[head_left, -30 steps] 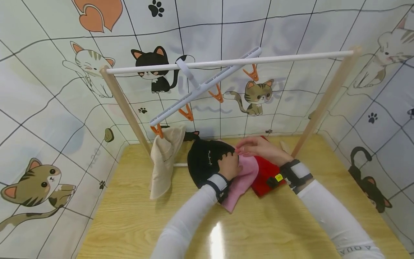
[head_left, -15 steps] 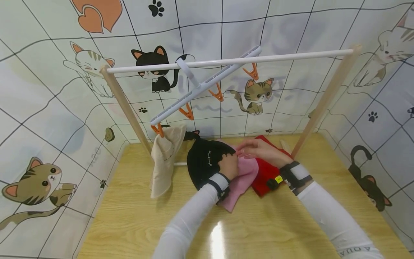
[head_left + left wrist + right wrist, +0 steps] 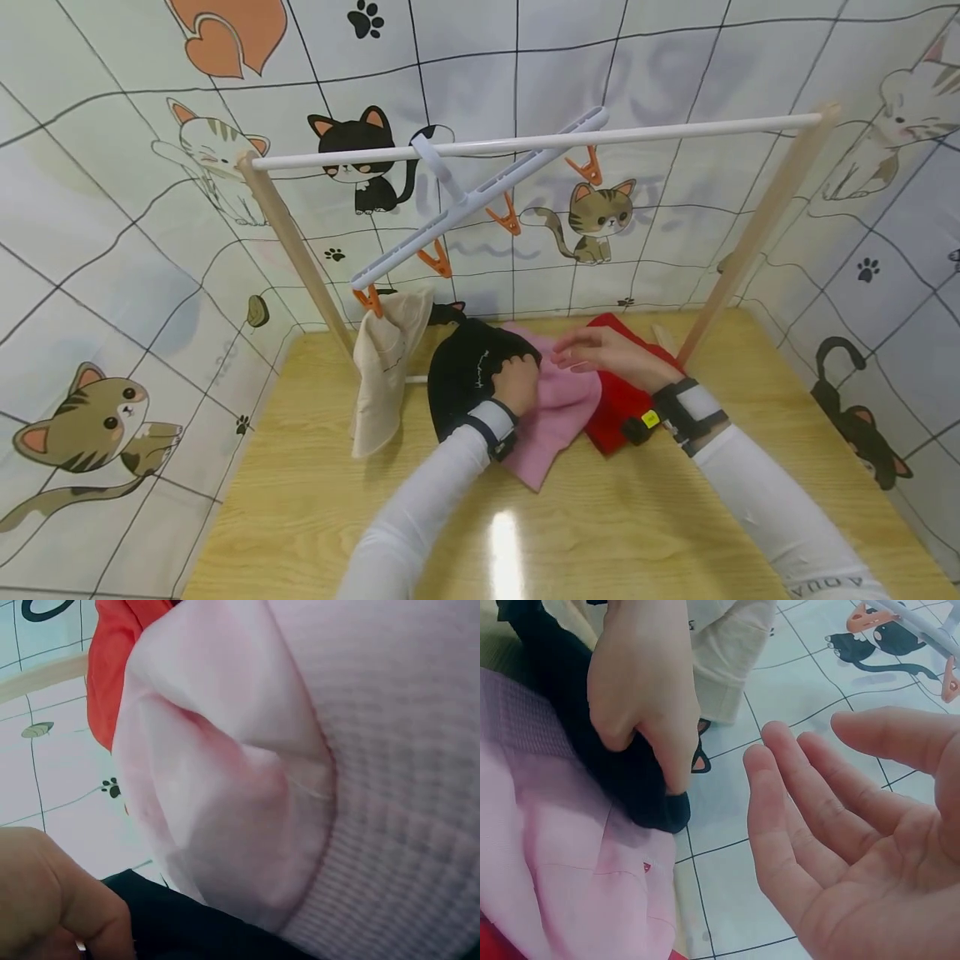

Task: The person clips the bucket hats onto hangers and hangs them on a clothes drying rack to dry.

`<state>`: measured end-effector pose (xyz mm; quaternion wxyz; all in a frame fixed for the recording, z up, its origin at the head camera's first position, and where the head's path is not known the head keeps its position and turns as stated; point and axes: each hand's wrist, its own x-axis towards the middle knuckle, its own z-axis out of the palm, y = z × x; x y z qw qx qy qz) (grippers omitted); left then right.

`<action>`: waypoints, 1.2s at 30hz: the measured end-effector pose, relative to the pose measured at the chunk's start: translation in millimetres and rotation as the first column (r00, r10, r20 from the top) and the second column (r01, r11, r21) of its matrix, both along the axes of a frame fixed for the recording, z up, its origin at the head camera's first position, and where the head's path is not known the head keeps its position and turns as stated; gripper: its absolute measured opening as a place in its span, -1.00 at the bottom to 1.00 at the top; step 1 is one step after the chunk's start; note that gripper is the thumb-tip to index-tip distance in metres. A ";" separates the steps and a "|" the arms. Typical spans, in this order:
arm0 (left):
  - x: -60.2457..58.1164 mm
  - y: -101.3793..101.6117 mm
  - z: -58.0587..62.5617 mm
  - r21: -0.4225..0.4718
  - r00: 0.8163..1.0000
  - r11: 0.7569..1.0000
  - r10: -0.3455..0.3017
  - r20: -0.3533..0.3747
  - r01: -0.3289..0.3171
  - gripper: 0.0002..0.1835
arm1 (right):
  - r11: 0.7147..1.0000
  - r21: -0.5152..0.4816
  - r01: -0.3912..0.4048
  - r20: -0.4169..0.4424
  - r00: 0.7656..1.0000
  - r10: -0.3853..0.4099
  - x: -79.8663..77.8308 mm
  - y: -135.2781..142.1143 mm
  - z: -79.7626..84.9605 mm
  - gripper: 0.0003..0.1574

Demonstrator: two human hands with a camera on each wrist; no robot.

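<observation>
Left hand (image 3: 516, 387) pinches black cloth (image 3: 459, 367) between fingers; right hand (image 3: 611, 353) hovers by pink cloth (image 3: 557, 419), fingers apart.

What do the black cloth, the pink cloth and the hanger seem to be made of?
Black cloth: matte fabric, given its soft folds, fibre unclear. Pink cloth: matte fabric, probably elasticated where it puckers. Hanger: likely plastic, by its smooth surface.

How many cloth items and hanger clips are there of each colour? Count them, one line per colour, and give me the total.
Black cloth items: 1
Pink cloth items: 1
Red cloth items: 1
Cream cloth items: 1
Orange clips: 4
Total: 8
</observation>
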<state>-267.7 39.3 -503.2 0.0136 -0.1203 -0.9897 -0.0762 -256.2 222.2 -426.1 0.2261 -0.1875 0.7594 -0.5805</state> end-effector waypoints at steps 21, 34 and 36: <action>-1.6 -44.1 6.4 0.039 0.995 0.994 -0.103 0.008 0.103 -0.71 | 0.998 0.057 -0.011 0.038 0.999 0.009 1.0 0.6 -3.9 -0.54; -3.5 -62.4 32.9 -0.002 0.998 1.000 0.018 0.057 -0.018 -0.74 | 0.998 0.053 -0.025 0.041 0.999 0.023 -1.3 -3.0 -8.8 -0.51; -5.3 -67.7 37.9 -0.001 0.996 0.999 0.042 0.073 -0.042 -0.77 | 0.998 0.052 -0.028 0.042 0.999 0.026 -1.7 -3.6 -9.4 -0.51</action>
